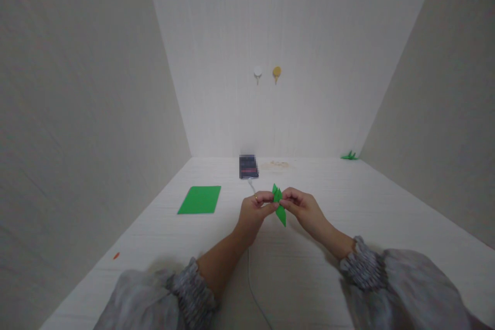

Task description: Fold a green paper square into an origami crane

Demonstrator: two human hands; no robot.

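A small folded green paper piece (279, 205) hangs between my two hands above the white table (379, 201). My left hand (255, 211) pinches its left side with closed fingers; a ring shows on one finger. My right hand (301, 206) pinches its right side, fingers curled. The folded piece has pointed tips going up and down. Both forearms wear grey gathered sleeves.
A flat green paper sheet (200, 199) lies to the left. A dark small device (248, 166) with a white cable (253, 278) sits at the back. A finished green folded figure (349, 155) rests in the far right corner. Two hooks (266, 73) hang on the back wall. An orange speck (116, 256) lies at left.
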